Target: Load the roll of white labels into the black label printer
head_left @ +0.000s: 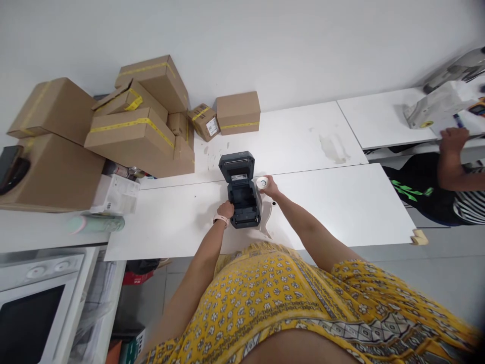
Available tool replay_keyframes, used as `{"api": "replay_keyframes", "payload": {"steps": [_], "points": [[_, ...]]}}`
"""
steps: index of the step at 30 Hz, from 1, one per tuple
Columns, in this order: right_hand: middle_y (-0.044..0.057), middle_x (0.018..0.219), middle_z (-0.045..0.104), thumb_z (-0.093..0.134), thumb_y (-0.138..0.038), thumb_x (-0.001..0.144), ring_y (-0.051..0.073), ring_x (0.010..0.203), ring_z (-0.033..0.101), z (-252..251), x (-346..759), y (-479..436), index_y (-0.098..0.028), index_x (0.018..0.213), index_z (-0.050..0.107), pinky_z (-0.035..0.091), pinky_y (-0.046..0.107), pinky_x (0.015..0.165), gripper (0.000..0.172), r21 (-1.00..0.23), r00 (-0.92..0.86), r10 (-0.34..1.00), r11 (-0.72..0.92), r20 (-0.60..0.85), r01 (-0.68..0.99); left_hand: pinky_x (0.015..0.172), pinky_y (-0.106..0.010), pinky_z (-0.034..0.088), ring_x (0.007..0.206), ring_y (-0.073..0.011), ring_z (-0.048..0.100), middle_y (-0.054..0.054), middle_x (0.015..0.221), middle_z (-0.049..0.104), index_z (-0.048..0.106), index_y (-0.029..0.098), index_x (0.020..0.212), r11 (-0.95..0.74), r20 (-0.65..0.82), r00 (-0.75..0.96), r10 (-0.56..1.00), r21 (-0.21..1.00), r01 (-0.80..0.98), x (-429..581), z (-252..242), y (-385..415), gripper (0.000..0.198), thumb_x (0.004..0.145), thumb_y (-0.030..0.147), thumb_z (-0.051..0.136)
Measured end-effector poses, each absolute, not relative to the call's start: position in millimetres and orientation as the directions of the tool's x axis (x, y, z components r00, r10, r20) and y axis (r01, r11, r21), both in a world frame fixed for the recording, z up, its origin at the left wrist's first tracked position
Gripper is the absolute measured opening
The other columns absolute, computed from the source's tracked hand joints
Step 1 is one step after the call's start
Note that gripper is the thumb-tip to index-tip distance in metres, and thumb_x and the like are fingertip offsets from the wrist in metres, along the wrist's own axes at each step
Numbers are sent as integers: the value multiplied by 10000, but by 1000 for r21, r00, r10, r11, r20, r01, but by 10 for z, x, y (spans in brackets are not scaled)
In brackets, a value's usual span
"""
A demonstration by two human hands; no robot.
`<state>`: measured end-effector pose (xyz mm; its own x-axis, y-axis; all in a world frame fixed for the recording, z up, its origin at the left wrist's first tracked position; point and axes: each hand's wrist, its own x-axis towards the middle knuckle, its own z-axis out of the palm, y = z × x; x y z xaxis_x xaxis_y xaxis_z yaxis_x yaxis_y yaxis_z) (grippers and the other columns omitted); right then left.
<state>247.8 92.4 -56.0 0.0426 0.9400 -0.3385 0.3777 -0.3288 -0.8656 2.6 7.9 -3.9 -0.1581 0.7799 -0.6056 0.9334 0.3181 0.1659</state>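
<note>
A dark grey label printer [245,221] stands on the white table with its lid [238,163] tipped up and back, so its dark inside shows. My left hand [225,209], with a pale watch band at the wrist, grips the printer's left side; some of its fingers are hidden there. On the other side, my right hand [270,187] is closed around a white label roll [261,183], just right of the printer's open body. A pale strip [266,222] trails on the table beside the printer. Close to my right wrist lies a small black round piece [274,203].
Taped cardboard boxes [125,139] are piled at the left, with a smaller box [238,114] against the wall. A mint bottle [96,223] lies near a microwave [38,303]. At the far right, another person's hand [453,139] is by a white machine [435,108].
</note>
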Motion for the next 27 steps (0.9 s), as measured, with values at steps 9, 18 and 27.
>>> {"api": "replay_keyframes", "payload": {"steps": [9,18,27], "points": [[158,1292,585,605,-153,561,302,1128,594,-814,3332,401,-204,1212,583,528,467,864,653,-868,-6,895,-432,-447,247,884,-379,480,1147,-310,622,-196,1208,660,623,156,1165,295,-594,-153,790,150,943,34,-65,107,388,985,356,343],[73,1058,697,739,-443,621,255,988,636,-686,3011,-68,-197,1102,666,518,401,866,545,-861,-35,882,-450,-470,238,929,-397,466,1189,-317,595,-205,1224,649,609,152,1194,330,-604,-162,780,177,927,67,23,85,402,981,399,373],[71,1163,687,614,-551,805,256,1038,645,210,2590,200,-212,1169,647,512,370,876,498,-972,-470,873,-17,-130,236,943,-382,453,1197,-324,587,-212,1232,642,601,141,1197,358,-608,-141,782,253,899,40,-30,75,402,988,393,367]]}}
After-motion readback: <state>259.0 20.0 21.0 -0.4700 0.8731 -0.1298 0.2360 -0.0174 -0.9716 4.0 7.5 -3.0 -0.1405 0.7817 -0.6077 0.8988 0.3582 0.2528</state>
